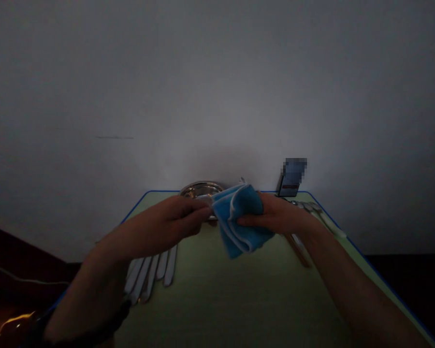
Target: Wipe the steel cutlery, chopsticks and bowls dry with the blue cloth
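My right hand (275, 216) is closed on a folded blue cloth (239, 217) with a pale edge, held above the middle of a green table (221, 299). My left hand (174, 217) is closed too, its fingertips pinching a thin metal piece of cutlery (207, 199) whose far end goes into the cloth. The two hands almost touch at the cloth. Which kind of cutlery it is stays hidden by the cloth and fingers.
Several pieces of cutlery (155, 270) lie side by side under my left forearm. More cutlery (311, 212) lies behind my right wrist. A round metal dish (201, 188) and a small dark box (290, 181) stand at the far edge, against a grey wall.
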The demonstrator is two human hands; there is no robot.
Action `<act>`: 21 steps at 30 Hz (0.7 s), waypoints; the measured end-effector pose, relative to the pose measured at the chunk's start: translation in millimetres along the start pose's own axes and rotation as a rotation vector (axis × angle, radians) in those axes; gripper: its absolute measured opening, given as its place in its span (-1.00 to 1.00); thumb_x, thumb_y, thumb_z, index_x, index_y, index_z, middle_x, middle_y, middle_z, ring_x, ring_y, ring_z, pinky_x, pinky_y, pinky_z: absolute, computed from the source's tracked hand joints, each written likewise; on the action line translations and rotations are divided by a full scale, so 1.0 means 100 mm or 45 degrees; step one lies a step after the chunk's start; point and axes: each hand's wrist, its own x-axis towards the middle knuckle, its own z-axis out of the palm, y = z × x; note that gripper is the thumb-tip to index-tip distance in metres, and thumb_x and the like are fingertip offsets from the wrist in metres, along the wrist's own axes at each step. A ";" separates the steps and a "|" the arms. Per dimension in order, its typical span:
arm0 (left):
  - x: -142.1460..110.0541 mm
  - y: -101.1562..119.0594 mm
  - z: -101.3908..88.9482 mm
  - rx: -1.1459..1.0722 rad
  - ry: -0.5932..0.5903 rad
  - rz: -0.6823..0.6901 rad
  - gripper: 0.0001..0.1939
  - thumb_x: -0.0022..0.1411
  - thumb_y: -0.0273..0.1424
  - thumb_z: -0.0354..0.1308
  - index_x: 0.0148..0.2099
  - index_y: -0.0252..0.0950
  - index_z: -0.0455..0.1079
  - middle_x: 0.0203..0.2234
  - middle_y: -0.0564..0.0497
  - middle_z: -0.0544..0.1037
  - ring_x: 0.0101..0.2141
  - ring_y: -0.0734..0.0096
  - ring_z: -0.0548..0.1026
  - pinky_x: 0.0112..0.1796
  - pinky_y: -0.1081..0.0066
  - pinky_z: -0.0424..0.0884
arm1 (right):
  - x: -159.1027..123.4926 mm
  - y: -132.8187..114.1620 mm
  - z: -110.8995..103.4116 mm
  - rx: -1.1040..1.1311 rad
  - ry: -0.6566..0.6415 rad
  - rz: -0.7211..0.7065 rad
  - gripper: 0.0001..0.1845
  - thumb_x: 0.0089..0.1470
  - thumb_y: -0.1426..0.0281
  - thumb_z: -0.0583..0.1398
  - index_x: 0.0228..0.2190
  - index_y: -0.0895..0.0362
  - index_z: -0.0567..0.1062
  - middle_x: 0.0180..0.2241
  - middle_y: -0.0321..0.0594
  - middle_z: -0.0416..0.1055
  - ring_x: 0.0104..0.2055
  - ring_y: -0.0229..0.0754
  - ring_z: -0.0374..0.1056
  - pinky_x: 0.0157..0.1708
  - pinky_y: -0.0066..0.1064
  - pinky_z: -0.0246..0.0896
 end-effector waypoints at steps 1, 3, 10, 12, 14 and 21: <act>-0.04 -0.03 -0.03 -0.034 -0.023 -0.030 -0.66 0.25 -0.16 -0.08 -0.29 -0.25 0.43 -0.54 0.09 0.44 -0.50 0.46 0.38 -0.45 0.50 0.30 | -0.02 0.00 -0.03 0.008 -0.017 0.039 -0.79 -0.12 0.24 0.25 -0.42 0.10 0.55 -0.51 -0.28 0.50 -0.50 -0.22 0.38 -0.50 -0.42 0.31; -0.13 -0.08 -0.08 -0.060 -0.076 -0.074 -0.69 0.25 -0.18 -0.05 -0.27 -0.24 0.43 -0.53 0.09 0.47 -0.48 0.45 0.41 -0.42 0.50 0.32 | -0.05 0.00 -0.08 0.006 -0.082 0.102 -0.79 -0.09 0.23 0.23 -0.43 0.11 0.53 -0.52 -0.28 0.49 -0.55 -0.26 0.36 -0.54 -0.45 0.28; -0.13 -0.01 -0.13 0.116 -0.094 -0.062 -0.67 0.24 -0.19 -0.08 -0.39 -0.26 0.39 -0.64 0.10 0.43 -0.58 0.48 0.39 -0.51 0.51 0.28 | -0.06 0.00 -0.12 -0.143 -0.159 0.039 -0.79 -0.07 0.27 0.22 -0.37 0.10 0.53 -0.43 -0.30 0.50 -0.44 -0.25 0.37 -0.45 -0.47 0.26; -0.06 0.05 -0.07 0.161 -0.096 -0.012 -0.67 0.25 -0.22 -0.10 -0.42 -0.25 0.37 -0.66 0.12 0.42 -0.58 0.49 0.38 -0.50 0.51 0.27 | -0.04 -0.02 -0.07 -0.177 -0.175 -0.008 -0.77 -0.05 0.27 0.21 -0.32 0.08 0.53 -0.38 -0.30 0.51 -0.41 -0.24 0.37 -0.44 -0.47 0.25; 0.02 0.10 0.02 0.177 -0.136 0.041 -0.71 0.23 -0.31 -0.11 -0.44 -0.25 0.35 -0.66 0.13 0.41 -0.58 0.50 0.38 -0.48 0.51 0.27 | -0.01 -0.03 0.00 -0.247 -0.189 -0.078 -0.77 -0.02 0.25 0.18 -0.32 0.07 0.54 -0.40 -0.30 0.50 -0.43 -0.25 0.36 -0.45 -0.48 0.22; 0.17 0.12 0.19 0.219 -0.180 0.134 -0.81 0.01 -0.56 -0.06 -0.60 -0.28 0.21 -0.65 0.12 0.36 -0.57 0.53 0.34 -0.47 0.52 0.25 | 0.07 0.00 0.16 -0.418 -0.173 -0.218 -0.69 0.06 0.18 0.10 -0.45 0.12 0.52 -0.56 -0.32 0.40 -0.54 -0.31 0.25 -0.52 -0.49 0.14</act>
